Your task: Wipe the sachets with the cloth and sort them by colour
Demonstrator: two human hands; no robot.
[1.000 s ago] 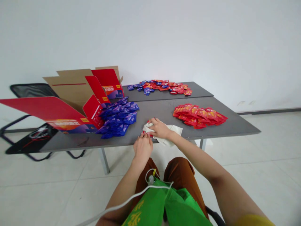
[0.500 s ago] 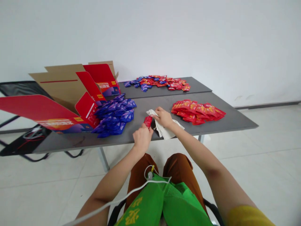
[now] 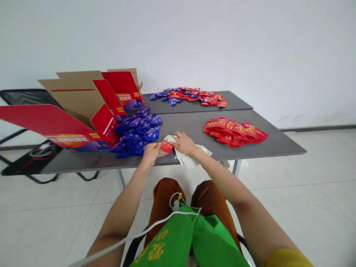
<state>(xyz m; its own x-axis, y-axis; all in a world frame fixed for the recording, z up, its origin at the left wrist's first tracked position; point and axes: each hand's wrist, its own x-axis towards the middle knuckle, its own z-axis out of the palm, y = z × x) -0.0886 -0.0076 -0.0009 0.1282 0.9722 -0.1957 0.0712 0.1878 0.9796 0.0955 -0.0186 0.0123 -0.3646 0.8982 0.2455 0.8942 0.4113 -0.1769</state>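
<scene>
Near the front edge of the grey table [image 3: 183, 126], we hold one red sachet [image 3: 167, 146] in our left hand [image 3: 152, 152], its grip closed on the sachet's left end. Our right hand [image 3: 184, 144] grasps a white cloth [image 3: 187, 159], with fingertips at the sachet's right end (whether they pinch it too, we cannot tell). The cloth spreads under and beyond that hand, reaching the table's front edge. To our left, a heap of blue sachets [image 3: 136, 135] lies just beside the open red carton [image 3: 75, 139], whose brown inner flaps stand up; another red carton [image 3: 124, 89] stands farther back. Well to the right of our hands we see a pile of red sachets [image 3: 235, 131], overlapping one another. Toward the wall, on the rear part of the table, a mixed spread of red and blue sachets [image 3: 191, 96] lies loosely, mostly blue at its left end and red at its right.
</scene>
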